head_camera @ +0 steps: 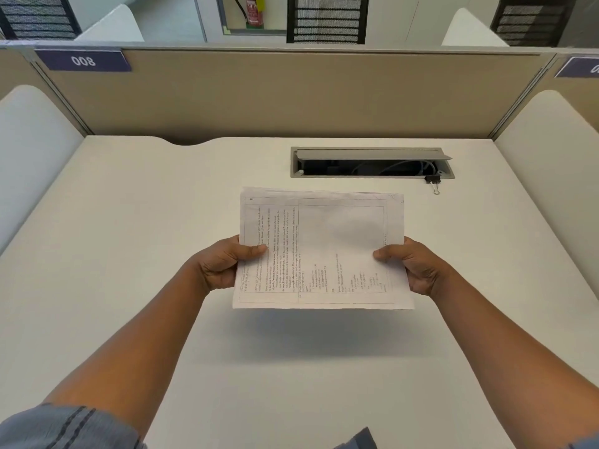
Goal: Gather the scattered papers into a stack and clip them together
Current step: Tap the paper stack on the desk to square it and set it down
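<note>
Head view: both hands hold a stack of papers (324,251) up off the white desk (129,254); its shadow falls on the desktop below, nearer the body. Left hand (220,267) grips the stack's left edge, thumb (254,249) pressed on the printed top sheet, the other fingers hidden underneath. Right hand (411,270) grips the right edge the same way, thumb (384,254) on top, fingers curled behind. Sheet edges look roughly aligned; a sliver of a lower sheet shows along the far edge. Print runs sideways across the top page, too small to read.

Binder clip (433,182), black with wire handles, lies on the desk well beyond the right thumb and a little to its right, just at the near right corner of the cable tray (372,163). It is apart from the stack. The tray's lid is tilted open, cables visible inside. Beige partition (259,92) stands beyond, with a "008" label (83,61) far off past the left fingers.
</note>
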The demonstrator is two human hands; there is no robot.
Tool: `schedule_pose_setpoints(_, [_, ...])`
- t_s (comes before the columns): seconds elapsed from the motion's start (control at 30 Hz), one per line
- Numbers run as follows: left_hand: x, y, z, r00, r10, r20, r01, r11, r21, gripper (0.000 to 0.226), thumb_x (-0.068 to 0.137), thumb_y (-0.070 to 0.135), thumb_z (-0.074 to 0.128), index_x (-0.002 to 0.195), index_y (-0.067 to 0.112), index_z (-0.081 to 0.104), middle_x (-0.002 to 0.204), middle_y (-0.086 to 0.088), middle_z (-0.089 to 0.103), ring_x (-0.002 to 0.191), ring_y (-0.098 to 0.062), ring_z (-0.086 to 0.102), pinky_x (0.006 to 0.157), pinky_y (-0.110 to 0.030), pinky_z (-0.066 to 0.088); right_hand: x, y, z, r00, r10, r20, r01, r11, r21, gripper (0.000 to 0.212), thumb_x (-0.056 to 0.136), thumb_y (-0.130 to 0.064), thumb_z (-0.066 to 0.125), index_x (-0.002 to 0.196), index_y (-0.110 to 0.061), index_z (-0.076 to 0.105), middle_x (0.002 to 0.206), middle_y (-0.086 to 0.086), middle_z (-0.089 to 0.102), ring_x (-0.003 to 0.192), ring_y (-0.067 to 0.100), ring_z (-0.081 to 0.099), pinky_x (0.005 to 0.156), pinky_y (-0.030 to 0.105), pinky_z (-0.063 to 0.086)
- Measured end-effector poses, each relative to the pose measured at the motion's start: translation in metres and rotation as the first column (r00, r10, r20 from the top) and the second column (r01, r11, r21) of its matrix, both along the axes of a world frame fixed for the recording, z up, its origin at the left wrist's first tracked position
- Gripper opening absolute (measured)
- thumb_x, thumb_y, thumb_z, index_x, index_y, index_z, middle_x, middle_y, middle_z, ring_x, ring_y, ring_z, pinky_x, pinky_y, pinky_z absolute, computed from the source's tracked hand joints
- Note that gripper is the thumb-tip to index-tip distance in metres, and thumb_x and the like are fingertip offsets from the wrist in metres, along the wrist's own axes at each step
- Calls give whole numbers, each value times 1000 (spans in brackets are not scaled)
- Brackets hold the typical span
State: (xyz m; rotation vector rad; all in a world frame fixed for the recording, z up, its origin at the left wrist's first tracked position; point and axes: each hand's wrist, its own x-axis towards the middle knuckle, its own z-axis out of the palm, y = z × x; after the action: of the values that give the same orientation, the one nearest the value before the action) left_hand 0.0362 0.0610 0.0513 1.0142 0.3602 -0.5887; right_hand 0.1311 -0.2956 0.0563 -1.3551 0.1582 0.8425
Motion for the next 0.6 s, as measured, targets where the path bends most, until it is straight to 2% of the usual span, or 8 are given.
schedule_pose_setpoints(0.1, [3, -2, 0, 999, 35, -37, -32, 997, 72, 36, 96, 3, 59, 131, 8, 62, 132, -20, 68, 110, -36, 72, 83, -46, 63, 2, 0, -2, 1000, 14, -9, -14, 1000, -11, 37, 90, 10, 57, 122, -5, 68, 115, 19, 75, 99, 38, 74, 79, 48, 62])
schedule_pose_setpoints(0.17, [5, -4, -2, 999, 36, -38, -31, 992, 124, 39, 93, 7, 61, 132, 7, 62, 131, -19, 68, 107, -34, 73, 80, -43, 64, 2, 1, -4, 1000, 19, -13, -19, 1000, -22, 39, 90, 10, 58, 125, -3, 66, 118, 20, 73, 102, 38, 73, 80, 47, 62])
schedule_pose_setpoints(0.3, [9, -4, -2, 998, 29, 64, -39, 986, 161, 44, 91, -1, 63, 134, 8, 61, 129, -17, 70, 116, -37, 69, 85, -47, 62, 1, 1, -3, 999, -14, 33, 15, 1000, -11, 38, 89, 13, 57, 121, -6, 68, 115, 17, 75, 101, 37, 73, 82, 50, 62])
schedule_pose_setpoints(0.43, [12, -3, 1, 987, 89, 135, -119, 965, 235, 44, 91, -4, 64, 133, 7, 62, 127, -14, 71, 120, -36, 67, 89, -48, 61, 4, 3, -1, 993, -63, 97, 63, 998, -2, 41, 86, 19, 55, 112, -9, 71, 107, 9, 77, 98, 30, 71, 82, 42, 61])
schedule_pose_setpoints(0.6, [10, -2, -2, 998, 53, 29, -58, 971, 230, 43, 90, 6, 65, 133, 8, 61, 128, -18, 70, 111, -37, 71, 82, -47, 63, 2, 4, -3, 998, -59, 1, 59, 996, -68, 33, 88, 16, 53, 107, -5, 69, 99, 16, 78, 83, 34, 76, 69, 44, 64])
